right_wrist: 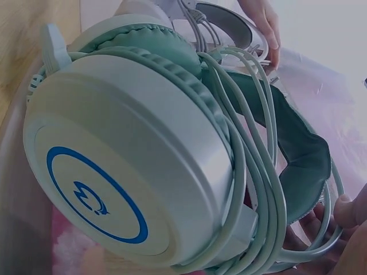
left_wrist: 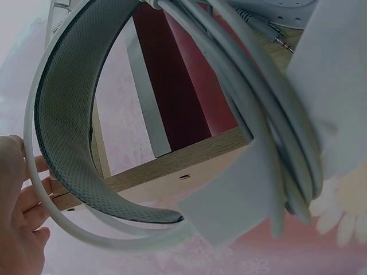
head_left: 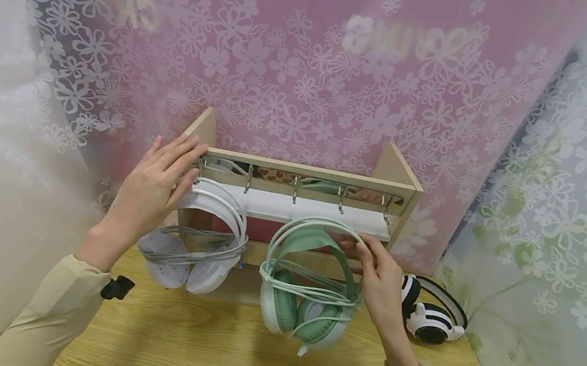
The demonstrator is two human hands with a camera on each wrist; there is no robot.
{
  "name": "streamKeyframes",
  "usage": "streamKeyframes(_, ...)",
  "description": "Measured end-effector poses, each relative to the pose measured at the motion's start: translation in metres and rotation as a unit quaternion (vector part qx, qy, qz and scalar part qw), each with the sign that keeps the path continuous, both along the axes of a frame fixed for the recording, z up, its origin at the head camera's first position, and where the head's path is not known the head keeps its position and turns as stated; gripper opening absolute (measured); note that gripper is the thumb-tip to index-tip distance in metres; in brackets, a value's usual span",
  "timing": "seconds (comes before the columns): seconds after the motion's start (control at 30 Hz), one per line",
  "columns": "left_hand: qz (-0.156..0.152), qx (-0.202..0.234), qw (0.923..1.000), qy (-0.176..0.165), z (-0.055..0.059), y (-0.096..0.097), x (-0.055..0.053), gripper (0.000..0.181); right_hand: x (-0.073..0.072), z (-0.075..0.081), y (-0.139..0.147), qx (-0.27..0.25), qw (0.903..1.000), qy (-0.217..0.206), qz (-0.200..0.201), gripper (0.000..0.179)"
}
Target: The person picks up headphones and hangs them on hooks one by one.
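Observation:
White headphones point(head_left: 215, 269), their grey cable wound around them, hang at the left end of a wooden rack point(head_left: 323, 173) with a row of metal hooks point(head_left: 295, 191). My left hand point(head_left: 153, 184) rests on the rack's left corner with fingers extended, beside the white headband point(left_wrist: 63, 114). With my right hand point(head_left: 378, 278) I grip green and white headphones point(head_left: 270, 306) at the right side of the headband. Their cable is wrapped across the frame, and a blue ring logo shows on one ear cup point(right_wrist: 97, 200). The headband top overlaps the rack's white shelf in the head view.
Black and white headphones point(head_left: 432, 324) lie on the wooden table point(head_left: 201, 346) at the right, beside the rack. A pink floral curtain point(head_left: 299, 70) hangs behind, and pale floral sheeting point(head_left: 572, 262) closes off the right side.

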State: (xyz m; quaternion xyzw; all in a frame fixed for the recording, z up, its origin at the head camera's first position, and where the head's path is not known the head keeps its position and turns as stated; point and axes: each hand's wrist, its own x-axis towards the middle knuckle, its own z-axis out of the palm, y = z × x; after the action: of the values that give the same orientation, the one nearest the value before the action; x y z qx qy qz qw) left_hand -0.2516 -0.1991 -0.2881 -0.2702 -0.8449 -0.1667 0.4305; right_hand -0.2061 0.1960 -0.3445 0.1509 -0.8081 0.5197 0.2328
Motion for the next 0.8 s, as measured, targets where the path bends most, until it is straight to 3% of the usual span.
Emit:
streamKeyframes(0.43, 0.0, 0.0, 1.0, 0.0, 0.0, 0.0, 0.0, 0.046, -0.002, 0.016, -0.007, 0.03, 0.9992, 0.021, -0.015, 0.029)
streamKeyframes(0.8, 0.002, -0.001, 1.0, -0.002, 0.001, 0.0, 0.001, 0.045, -0.008, 0.028, -0.015, 0.014, 0.9998, 0.006, 0.01, 0.03)
